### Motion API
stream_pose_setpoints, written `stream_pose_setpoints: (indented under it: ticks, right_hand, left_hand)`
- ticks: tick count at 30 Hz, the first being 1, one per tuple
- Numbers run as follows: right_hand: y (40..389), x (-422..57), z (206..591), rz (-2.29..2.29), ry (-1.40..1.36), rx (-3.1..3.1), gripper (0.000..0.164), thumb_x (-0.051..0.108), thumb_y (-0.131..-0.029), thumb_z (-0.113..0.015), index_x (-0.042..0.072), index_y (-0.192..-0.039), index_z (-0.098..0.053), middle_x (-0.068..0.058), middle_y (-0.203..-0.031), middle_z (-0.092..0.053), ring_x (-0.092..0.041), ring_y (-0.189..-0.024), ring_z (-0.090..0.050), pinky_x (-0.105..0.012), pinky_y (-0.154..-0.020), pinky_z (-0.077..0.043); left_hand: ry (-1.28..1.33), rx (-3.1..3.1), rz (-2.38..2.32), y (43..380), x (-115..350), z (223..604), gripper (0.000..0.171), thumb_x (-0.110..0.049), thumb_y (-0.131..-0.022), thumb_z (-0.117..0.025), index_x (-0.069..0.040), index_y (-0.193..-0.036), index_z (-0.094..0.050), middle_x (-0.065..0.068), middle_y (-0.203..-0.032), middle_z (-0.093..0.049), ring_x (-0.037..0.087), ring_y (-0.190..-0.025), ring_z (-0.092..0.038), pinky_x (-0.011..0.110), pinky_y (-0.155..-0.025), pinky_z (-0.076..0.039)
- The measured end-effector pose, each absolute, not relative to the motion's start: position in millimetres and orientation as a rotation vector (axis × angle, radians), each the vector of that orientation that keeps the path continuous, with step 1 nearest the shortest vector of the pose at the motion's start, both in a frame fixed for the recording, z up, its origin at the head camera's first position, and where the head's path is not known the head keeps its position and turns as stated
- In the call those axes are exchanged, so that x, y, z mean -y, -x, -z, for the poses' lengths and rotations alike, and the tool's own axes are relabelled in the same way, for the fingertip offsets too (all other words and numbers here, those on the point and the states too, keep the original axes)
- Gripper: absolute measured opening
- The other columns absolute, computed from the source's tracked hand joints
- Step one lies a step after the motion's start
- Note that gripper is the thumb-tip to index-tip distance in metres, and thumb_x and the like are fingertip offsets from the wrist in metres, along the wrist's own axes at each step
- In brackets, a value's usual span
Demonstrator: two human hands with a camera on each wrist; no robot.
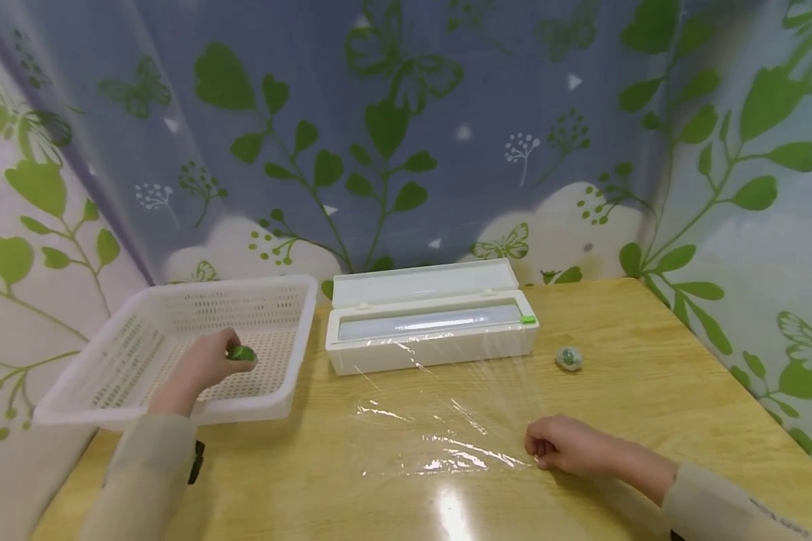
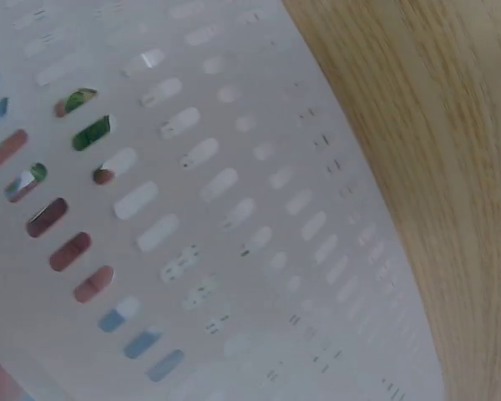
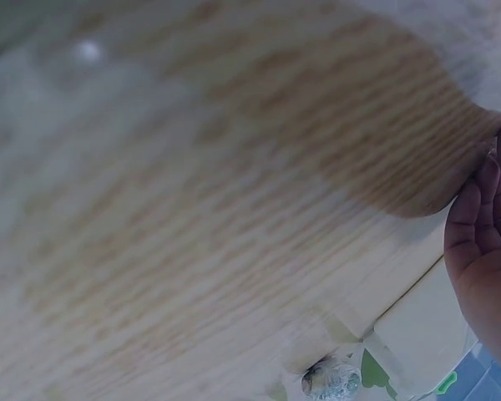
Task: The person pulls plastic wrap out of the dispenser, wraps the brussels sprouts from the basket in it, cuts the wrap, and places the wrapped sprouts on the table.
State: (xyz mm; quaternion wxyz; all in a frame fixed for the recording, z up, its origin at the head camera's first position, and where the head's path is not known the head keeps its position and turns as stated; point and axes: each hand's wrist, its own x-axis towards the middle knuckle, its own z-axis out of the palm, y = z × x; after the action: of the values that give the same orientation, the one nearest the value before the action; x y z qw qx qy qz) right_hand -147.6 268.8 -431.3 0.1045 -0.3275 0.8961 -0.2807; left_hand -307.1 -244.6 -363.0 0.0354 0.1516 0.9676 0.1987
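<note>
My left hand (image 1: 206,362) grips a small shiny green object (image 1: 243,354) over the inside of a white plastic basket (image 1: 303,330); its exact kind cannot be told. In the left wrist view, the slotted basket wall (image 2: 259,192) hides most of that hand, with bits of green and skin showing through. Near the front of the table, my right hand (image 1: 571,445) pinches a corner of clear cling film (image 1: 440,432). The film stretches from a roll (image 1: 426,323) in an open white dispenser box (image 1: 440,353). The right wrist view shows the pinching fingers (image 3: 463,225).
A small film-wrapped ball with green inside (image 1: 569,358) lies right of the dispenser. The dispenser's lid (image 1: 426,282) stands raised at the back, and a green slider (image 1: 528,319) sits at its right end. A patterned curtain (image 1: 406,150) hangs behind the wooden table (image 1: 622,330).
</note>
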Motion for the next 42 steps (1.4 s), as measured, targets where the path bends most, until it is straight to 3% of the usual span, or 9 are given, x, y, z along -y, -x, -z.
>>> stream_pose_setpoints:
  ticks: [7,12,17,27,42]
  right_hand:
    - [148,-268,434,0.807,0.978,-2.640,0.019,0.003,-0.074,-0.067,0.014,-0.077,-0.052,0.014,-0.070,-0.045,0.001,-0.064,-0.044,-0.019,-0.056,-0.041]
    - [151,-270,431,0.792,0.996,-2.646,0.019,0.003,-0.074,-0.067,0.014,-0.078,-0.053,0.015,-0.071,-0.045,0.001,-0.065,-0.044,-0.019,-0.056,-0.041]
    - [151,-270,430,0.788,1.010,-2.645,0.019,0.003,-0.074,-0.067,0.014,-0.078,-0.053,0.014,-0.071,-0.046,0.001,-0.065,-0.044,-0.019,-0.055,-0.041]
    - [150,-269,429,0.791,0.990,-2.632,0.018,0.003,-0.075,-0.067,0.014,-0.078,-0.052,0.014,-0.072,-0.046,0.000,-0.066,-0.044,-0.020,-0.056,-0.041]
    - [150,-270,431,0.826,1.052,-2.643,0.020,0.001,-0.072,-0.067,0.013,-0.078,-0.052,0.013,-0.071,-0.046,0.001,-0.065,-0.044,-0.019,-0.054,-0.041]
  left_hand:
    - [-0.393,-3.048,-0.644,298,231,350,0.048,-0.038,-0.078,-0.065,0.004,-0.095,-0.050,0.011,-0.077,-0.054,0.019,-0.062,-0.047,0.031,-0.052,-0.040]
    - [-0.391,-3.163,-0.704,291,216,343,0.045,-0.036,-0.079,-0.065,0.003,-0.095,-0.049,0.014,-0.075,-0.054,0.020,-0.059,-0.047,0.030,-0.049,-0.038]
    - [-0.444,-3.228,-0.811,287,203,340,0.047,-0.030,-0.079,-0.066,0.007,-0.104,-0.050,0.023,-0.090,-0.056,0.028,-0.071,-0.056,0.036,-0.056,-0.046]
    - [-0.538,-3.265,-0.912,284,176,339,0.040,-0.023,-0.078,-0.069,0.005,-0.100,-0.053,0.020,-0.091,-0.053,0.028,-0.074,-0.056,0.037,-0.061,-0.048]
    - [-0.559,-3.172,-1.124,273,137,340,0.037,-0.024,-0.076,-0.070,-0.001,-0.098,-0.052,0.014,-0.089,-0.060,0.020,-0.067,-0.058,0.029,-0.053,-0.047]
